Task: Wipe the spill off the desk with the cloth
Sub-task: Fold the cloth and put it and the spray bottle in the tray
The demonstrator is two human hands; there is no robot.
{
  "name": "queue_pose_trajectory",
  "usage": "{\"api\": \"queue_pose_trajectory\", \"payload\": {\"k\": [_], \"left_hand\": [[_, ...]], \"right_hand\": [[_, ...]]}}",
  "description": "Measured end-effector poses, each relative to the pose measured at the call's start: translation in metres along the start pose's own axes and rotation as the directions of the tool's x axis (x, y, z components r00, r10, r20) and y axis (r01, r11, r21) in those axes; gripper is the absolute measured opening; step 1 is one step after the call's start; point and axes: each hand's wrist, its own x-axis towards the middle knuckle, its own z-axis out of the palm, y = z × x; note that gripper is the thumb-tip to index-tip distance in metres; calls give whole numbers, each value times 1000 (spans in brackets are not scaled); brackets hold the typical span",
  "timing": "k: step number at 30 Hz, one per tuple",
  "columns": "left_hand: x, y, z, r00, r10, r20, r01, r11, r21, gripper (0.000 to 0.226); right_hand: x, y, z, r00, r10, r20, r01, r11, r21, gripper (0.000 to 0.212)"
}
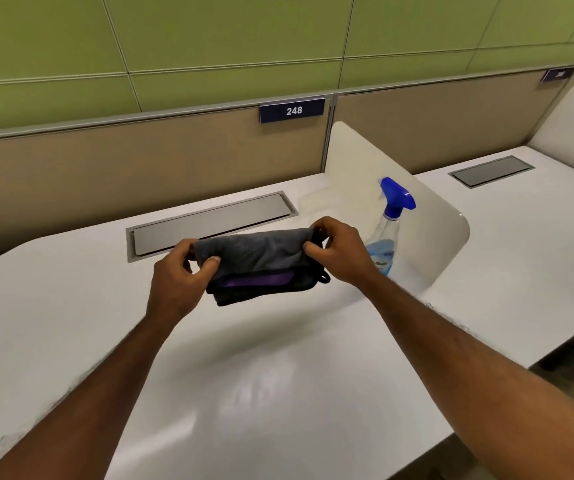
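A dark grey cloth [261, 258] with a purple stripe and black edging is held folded above the white desk [70, 306]. My left hand [178, 278] pinches its left end and my right hand [341, 251] pinches its right end. The cloth hangs between both hands, a little above the desk surface. A faint wet sheen [254, 393] shows on the desk nearer to me, below the cloth.
A clear spray bottle [387, 233] with a blue trigger stands right of my right hand, against a white divider [434, 237]. A grey cable hatch [209, 225] lies behind the cloth. A tan partition with sign 248 [292, 110] backs the desk.
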Motion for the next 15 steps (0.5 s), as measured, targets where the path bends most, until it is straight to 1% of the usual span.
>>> {"api": "queue_pose_trajectory", "payload": {"k": [4,7,9,10,12,15], "left_hand": [[34,24,2,990,97,-105,-98,995,-3,15],[68,42,3,974,152,-166,-151,988,18,19],[91,50,8,977,142,-157,-144,990,-3,13],[103,55,15,980,141,-138,-145,989,-17,14],[120,61,24,981,162,-103,-164,986,-6,20],[136,74,47,983,174,-54,-174,985,13,30]], "right_hand": [[42,-16,-26,996,-71,-52,71,997,-15,22],[76,-33,-52,990,-118,-77,114,992,-46,21],[99,-41,-68,987,-141,-77,133,987,-94,20],[109,-40,-78,986,-142,-83,132,984,-124,20],[127,-38,-94,989,-133,-65,121,979,-167,19],[148,-25,-118,996,-87,-31,78,970,-230,24]]}}
